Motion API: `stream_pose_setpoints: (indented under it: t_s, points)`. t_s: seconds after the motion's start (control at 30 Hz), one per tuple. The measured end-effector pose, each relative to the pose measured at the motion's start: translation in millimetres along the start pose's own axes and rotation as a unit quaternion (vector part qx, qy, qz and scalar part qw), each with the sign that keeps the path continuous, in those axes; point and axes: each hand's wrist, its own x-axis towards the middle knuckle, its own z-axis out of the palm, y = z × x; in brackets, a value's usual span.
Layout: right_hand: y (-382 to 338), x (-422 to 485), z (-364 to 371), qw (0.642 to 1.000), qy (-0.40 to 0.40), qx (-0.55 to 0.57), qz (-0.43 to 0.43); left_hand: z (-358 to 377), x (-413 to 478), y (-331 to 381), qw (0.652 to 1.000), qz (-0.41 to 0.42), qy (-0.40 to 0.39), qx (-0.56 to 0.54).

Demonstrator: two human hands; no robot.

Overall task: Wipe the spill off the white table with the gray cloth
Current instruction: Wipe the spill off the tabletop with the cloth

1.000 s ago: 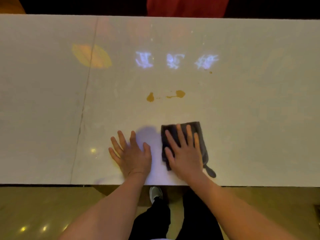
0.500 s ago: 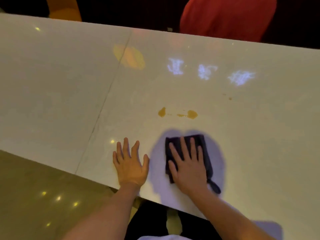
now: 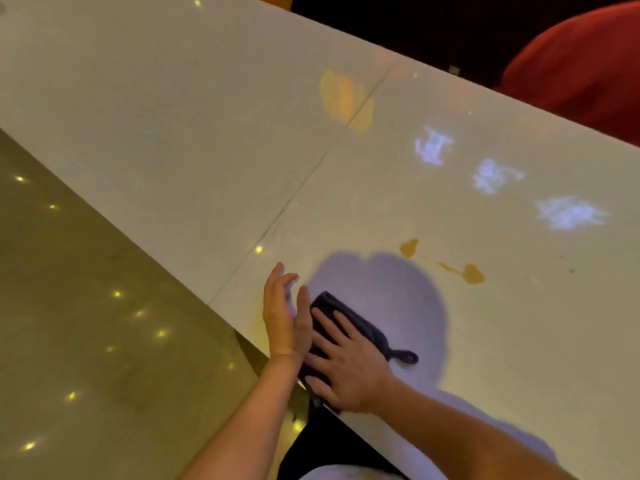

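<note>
A folded gray cloth (image 3: pixel 349 320) with a small hanging loop lies near the front edge of the white table (image 3: pixel 207 133). My right hand (image 3: pixel 346 368) lies flat on the cloth with fingers spread, pressing it down. My left hand (image 3: pixel 285 315) stands on its edge just left of the cloth, fingers apart, thumb side close to the cloth's left edge, holding nothing. The spill (image 3: pixel 469 273) is two amber blots joined by a thin trail, with the left blot (image 3: pixel 409 247) farther along the table, beyond the cloth and apart from it.
A seam (image 3: pixel 311 171) runs across the tabletop left of my hands. Projected light shapes, an orange leaf (image 3: pixel 343 98) and bluish-white figures (image 3: pixel 495 174), show on the far side. A red seat (image 3: pixel 585 64) stands behind the table. Glossy floor (image 3: pixel 86 323) lies on the left.
The view has swung so the table runs diagonally. My left hand has lifted from flat onto its edge and come close beside the cloth. My right hand stays on the cloth.
</note>
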Motion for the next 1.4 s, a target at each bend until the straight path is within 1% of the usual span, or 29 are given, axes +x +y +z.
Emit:
stream_pose_setpoints:
  t_s: [0.03,0.07,0.1,0.13,0.2,0.27,0.33,0.4,0.43,0.47,0.5,0.53,0.6,0.63,0.67,0.7,0.77,0.83,0.9,0.93,0.97,1.0,1.07,1.13,1.17,1.2,1.27,1.33,1.4]
  points:
    - [18.4,20.4,-13.8,0.999,0.004,-0.014,-0.037,-6.3,7.4,-4.3,0.999,0.004,0.003,0.046]
    - [38.6,43.4,-28.8,0.999,0.018,-0.032,-0.040,-11.9,15.3,-10.8,0.994,0.005,0.002,0.109]
    - [60.6,67.4,-43.7,0.998,0.036,-0.041,0.008,-16.8,21.3,-17.2,0.982,-0.002,-0.005,0.191]
    - [84.7,89.3,-58.3,0.994,0.049,-0.048,0.084,-19.9,23.8,-20.4,0.964,-0.014,-0.016,0.264]
    - [119.7,118.8,-76.0,0.971,0.070,-0.028,0.229,-20.9,26.7,-24.0,0.933,-0.011,-0.027,0.359]
    - [116.3,127.3,-72.0,0.956,0.087,-0.010,0.281,-13.1,31.6,-23.4,0.911,0.011,-0.040,0.411]
    - [94.0,113.9,-55.7,0.966,0.089,-0.007,0.243,2.8,36.1,-19.2,0.899,-0.001,-0.070,0.432]
    - [90.2,95.7,-49.8,0.990,0.041,-0.011,0.135,15.4,33.8,-11.1,0.895,-0.022,-0.099,0.434]
    - [108.7,93.4,-59.4,0.997,0.007,-0.025,0.077,20.6,32.4,-9.0,0.895,-0.016,-0.101,0.433]
    - [133.0,97.5,-71.0,0.998,0.003,-0.045,0.044,21.1,30.3,-9.7,0.894,-0.011,-0.093,0.437]
    - [158.7,103.4,-84.0,0.997,0.016,-0.052,0.061,21.3,29.7,-11.3,0.891,-0.010,-0.086,0.445]
    - [185.8,109.1,-95.8,0.989,0.049,-0.051,0.127,23.2,31.0,-11.8,0.887,-0.006,-0.092,0.452]
    - [237.2,114.8,-118.7,0.952,0.099,-0.047,0.285,30.7,40.5,-10.4,0.880,0.007,-0.122,0.460]
    - [252.0,116.4,-125.2,0.936,0.108,-0.042,0.331,37.2,46.9,-8.7,0.877,0.003,-0.121,0.465]
    - [256.5,117.4,-127.5,0.929,0.111,-0.033,0.352,44.2,53.3,-5.5,0.876,-0.014,-0.113,0.470]
    - [252.5,117.3,-127.3,0.929,0.112,-0.023,0.352,51.2,56.9,-0.9,0.875,-0.036,-0.105,0.471]
    - [226.9,106.8,-113.9,0.950,0.091,-0.020,0.298,61.4,56.0,2.4,0.875,-0.054,-0.099,0.471]
    - [194.5,78.7,-93.6,0.983,0.040,-0.030,0.179,64.4,54.7,-0.3,0.879,-0.046,-0.083,0.468]
    - [194.7,50.5,-90.9,0.996,-0.017,-0.045,0.072,62.7,55.6,0.3,0.881,-0.055,-0.086,0.463]
    - [208.9,46.8,-98.6,0.996,-0.024,-0.061,0.066,63.2,56.5,1.6,0.879,-0.055,-0.084,0.465]
    - [226.4,49.5,-106.6,0.993,-0.004,-0.067,0.101,64.5,56.1,2.3,0.878,-0.057,-0.075,0.469]
    - [245.4,56.0,-116.5,0.983,0.027,-0.059,0.171,66.0,56.6,2.9,0.880,-0.061,-0.070,0.466]
    - [273.3,68.2,-134.2,0.945,0.077,-0.027,0.318,67.0,55.9,1.8,0.882,-0.060,-0.068,0.462]
    - [269.9,80.1,-132.4,0.922,0.100,-0.008,0.374,66.9,56.0,-1.9,0.879,-0.044,-0.060,0.472]
    - [255.3,83.0,-125.3,0.925,0.107,-0.002,0.366,67.4,56.6,-3.1,0.880,-0.047,-0.057,0.469]
    - [232.1,81.9,-114.3,0.937,0.108,0.001,0.333,66.6,55.9,-2.4,0.881,-0.050,-0.056,0.466]
    - [170.2,66.0,-84.2,0.959,0.103,0.012,0.262,65.3,54.7,-1.2,0.878,-0.045,-0.065,0.473]
    - [109.6,34.3,-50.2,0.970,0.092,0.026,0.224,64.8,54.1,-1.5,0.867,-0.051,-0.072,0.490]
    - [99.7,2.5,-39.5,0.980,0.062,0.025,0.187,63.5,53.6,-1.3,0.862,-0.064,-0.074,0.497]
